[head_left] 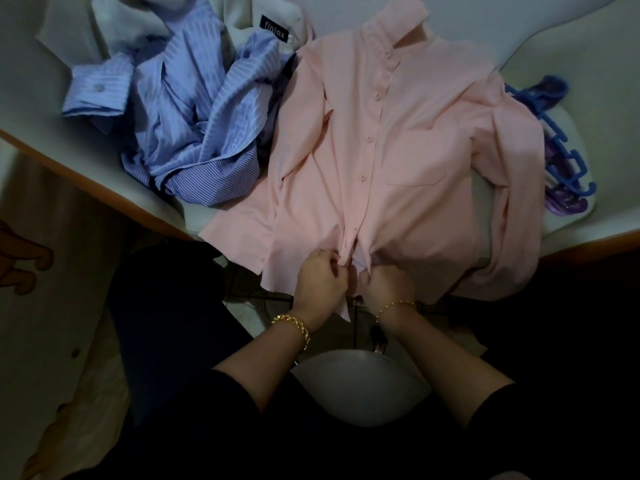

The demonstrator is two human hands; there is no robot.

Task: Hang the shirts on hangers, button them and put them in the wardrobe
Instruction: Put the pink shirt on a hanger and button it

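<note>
While gripping the pink shirt [408, 150] at its hem, works with 2 hands side by side, nearly touching. Pinches the left edge of the bottom placket with the left hand [320, 278], fingers curled tight on the cloth. Clamps the right hand [388, 284] on the opposite edge, thumb and fingers closed round a fold of fabric. Holds the 2 edges slightly parted just below the lowest fastened button [345, 243]. Hides the spot between the fingertips, so cannot tell of a button there. Has the shirt spread front-up across the table [585, 46], collar [394, 26] at the far end, hem hanging over the near edge. Shows a row of buttons done up along the placket, a pocket [417, 161] right of that row, and both sleeves lying down along the sides. Wears a chunky bracelet [294, 327] on the left wrist and a thin chain [396, 305] on the right, both gold. Has a crumpled heap of striped shirts [194, 126], blue and white, left of the pink one and touching its sleeve. Has a white garment [239, 19] with a dark "finlax" label [273, 32] behind that heap. Has blue hangers [561, 147] and purple hangers [568, 204] piled at the table's right side, partly tucked under the pink sleeve. Looks down past dark sleeves [214, 427] onto a grey seat [356, 386] and tiled floor [249, 306].
</note>
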